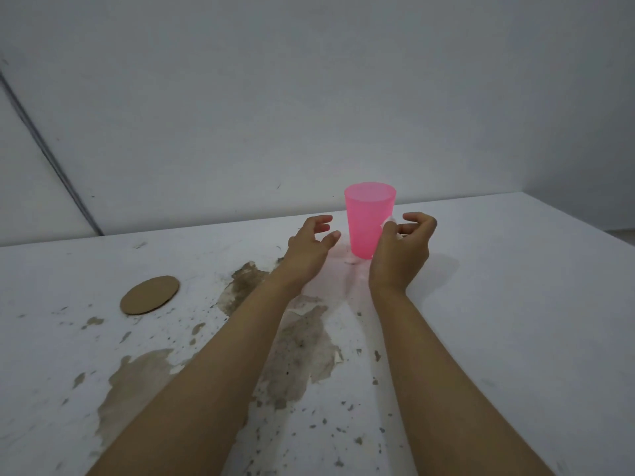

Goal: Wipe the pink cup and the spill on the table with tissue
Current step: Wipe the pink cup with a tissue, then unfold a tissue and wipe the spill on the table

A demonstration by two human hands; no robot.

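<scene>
Wiping looks barely begun: on the worn white table (515, 286), well right of a round brown cardboard disc (150, 295), the faint wet patch (350, 262), probably the spill, looks unwiped. Left hand (309, 247) hovers just left of the upright translucent pink plastic cup (367, 221), fingers loosely curled, apart, holding nothing. Right hand (402, 249) pinches a small white tissue wad (390, 221) at the cup's right wall.

Right grip (403, 245) pinches tissue (390, 220) against the upright pink cup (366, 218), left grip (309, 247) hovering just beside it.
</scene>
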